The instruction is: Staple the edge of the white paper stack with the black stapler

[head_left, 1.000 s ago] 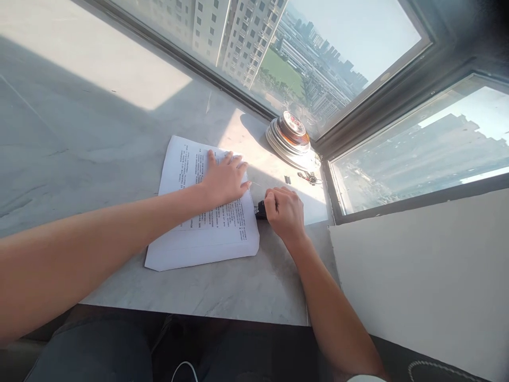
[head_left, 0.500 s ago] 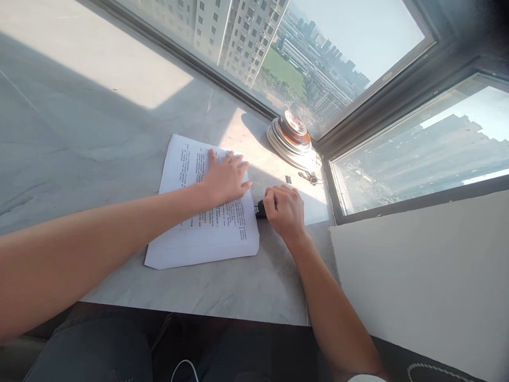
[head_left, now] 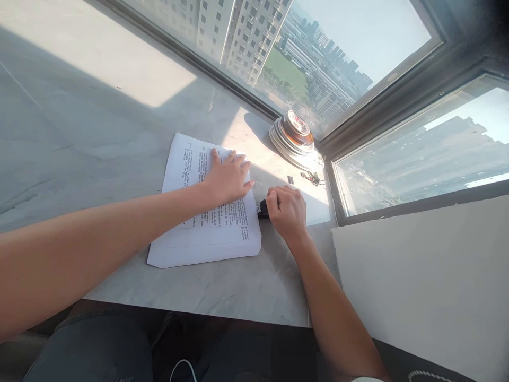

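My left hand (head_left: 228, 178) presses flat, fingers spread, on the paper stack (head_left: 199, 244) mid-ledge. My right hand (head_left: 287, 211) curls tight around a black clip (head_left: 262, 208) at the stack's 3 o'clock edge. Plates (head_left: 292, 139) sit at 1 o'clock against the window frame (head_left: 382, 101), with small metal bits (head_left: 312, 179) just beside them. A white panel (head_left: 417, 286) walls off 4 o'clock. The marble ledge (head_left: 79, 138) stretches wide toward 9 and 10 o'clock.

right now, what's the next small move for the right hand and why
Probably push the black clip onto the right edge of the paper stack: the right hand is closed on it right at that edge, while the left hand lies flat on the sheets, pinning them.
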`<state>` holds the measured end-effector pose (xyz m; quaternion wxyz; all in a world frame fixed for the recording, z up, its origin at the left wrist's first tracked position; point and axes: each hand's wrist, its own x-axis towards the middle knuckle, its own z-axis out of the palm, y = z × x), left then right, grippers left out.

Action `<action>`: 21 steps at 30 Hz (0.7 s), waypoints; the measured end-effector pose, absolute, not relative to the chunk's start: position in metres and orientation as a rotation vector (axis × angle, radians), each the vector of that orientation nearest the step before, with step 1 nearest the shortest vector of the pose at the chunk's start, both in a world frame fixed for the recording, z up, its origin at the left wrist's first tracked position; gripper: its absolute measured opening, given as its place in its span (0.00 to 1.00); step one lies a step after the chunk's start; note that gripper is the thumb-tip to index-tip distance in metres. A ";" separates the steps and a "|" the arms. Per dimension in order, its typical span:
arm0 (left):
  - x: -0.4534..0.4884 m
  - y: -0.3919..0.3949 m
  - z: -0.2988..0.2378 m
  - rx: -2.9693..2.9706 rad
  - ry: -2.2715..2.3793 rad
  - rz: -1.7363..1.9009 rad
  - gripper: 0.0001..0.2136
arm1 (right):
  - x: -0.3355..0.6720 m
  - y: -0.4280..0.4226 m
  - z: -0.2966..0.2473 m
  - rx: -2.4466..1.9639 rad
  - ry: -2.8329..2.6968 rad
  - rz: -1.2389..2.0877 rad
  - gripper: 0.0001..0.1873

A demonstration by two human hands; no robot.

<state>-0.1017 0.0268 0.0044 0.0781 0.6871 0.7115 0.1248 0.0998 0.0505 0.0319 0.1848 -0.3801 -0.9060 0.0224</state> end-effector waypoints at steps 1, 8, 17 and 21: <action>-0.102 0.027 0.005 2.056 2.134 0.371 0.31 | 0.100 0.050 0.032 -1.074 -2.554 0.064 0.21; -0.102 0.027 0.003 2.062 2.129 0.379 0.30 | 0.099 0.050 0.034 -1.108 -2.575 0.040 0.21; -0.102 0.027 0.002 2.058 2.129 0.385 0.30 | 0.098 0.049 0.034 -1.110 -2.565 0.058 0.21; -0.102 0.026 0.004 2.055 2.125 0.393 0.30 | 0.098 0.049 0.034 -1.102 -2.567 0.071 0.22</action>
